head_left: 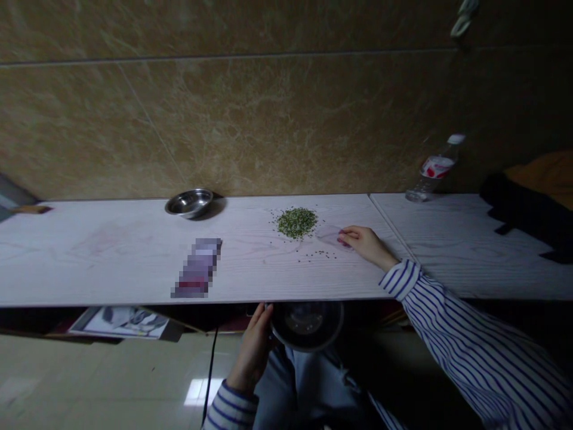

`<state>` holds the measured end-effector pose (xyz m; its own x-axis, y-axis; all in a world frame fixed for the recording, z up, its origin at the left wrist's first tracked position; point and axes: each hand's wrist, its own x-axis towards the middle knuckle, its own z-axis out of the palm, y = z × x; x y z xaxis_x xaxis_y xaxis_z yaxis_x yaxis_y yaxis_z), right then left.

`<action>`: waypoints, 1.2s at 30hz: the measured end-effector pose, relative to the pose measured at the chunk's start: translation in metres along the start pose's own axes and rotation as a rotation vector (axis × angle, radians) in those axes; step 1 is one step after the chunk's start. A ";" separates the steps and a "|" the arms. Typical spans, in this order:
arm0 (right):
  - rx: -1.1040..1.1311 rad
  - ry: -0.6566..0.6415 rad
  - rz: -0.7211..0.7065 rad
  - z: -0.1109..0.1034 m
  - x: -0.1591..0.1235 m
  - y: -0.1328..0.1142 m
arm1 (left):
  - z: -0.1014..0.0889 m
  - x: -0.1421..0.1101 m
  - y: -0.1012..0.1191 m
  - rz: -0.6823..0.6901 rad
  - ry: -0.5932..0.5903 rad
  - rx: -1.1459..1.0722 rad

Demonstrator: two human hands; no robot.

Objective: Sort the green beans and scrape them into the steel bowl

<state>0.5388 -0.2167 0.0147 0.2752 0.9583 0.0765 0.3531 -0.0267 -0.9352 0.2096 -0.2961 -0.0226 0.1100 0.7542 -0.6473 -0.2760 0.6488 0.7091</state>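
Observation:
Just below the table's front edge, my left hand point(251, 352) grips the side of a dark round bowl point(310, 347). The table edge hides the far part of this bowl, and a few pale specks show inside it. Over the tabletop my right hand point(366, 243) pinches a thin, clear plastic piece point(329, 235), whose exact kind I cannot make out. The plastic lies just right of a heap of small green beans point(296, 223). Several loose beans point(319, 254) are scattered in front of the heap, left of my right fingers.
A shiny metal bowl point(190, 204) stands near the wall on the left. In front of it lies a blurred-out, phone-shaped object point(197, 269). A clear bottle point(430, 170) and a dark cloth item point(523, 209) are at the right. An open drawer point(125, 322) juts out below the tabletop point(111, 263).

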 end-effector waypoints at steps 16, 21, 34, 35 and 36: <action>-0.067 0.129 0.038 0.039 -0.053 0.012 | -0.003 0.002 -0.011 0.025 -0.118 -0.046; -0.039 0.077 0.037 0.054 -0.063 0.007 | -0.004 0.001 -0.012 0.013 -0.105 -0.036; 0.001 -0.067 -0.010 0.056 -0.002 -0.008 | -0.008 -0.009 0.000 0.016 -0.075 -0.021; 0.001 -0.091 -0.013 0.057 0.000 -0.009 | -0.009 -0.009 0.001 0.012 -0.072 -0.021; 0.002 -0.116 -0.015 0.058 0.001 -0.010 | -0.009 -0.010 0.001 0.009 -0.070 -0.022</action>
<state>0.4835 -0.1992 0.0042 0.1645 0.9851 0.0506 0.3547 -0.0112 -0.9349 0.1993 -0.3034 -0.0180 0.1735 0.7660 -0.6190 -0.2978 0.6399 0.7084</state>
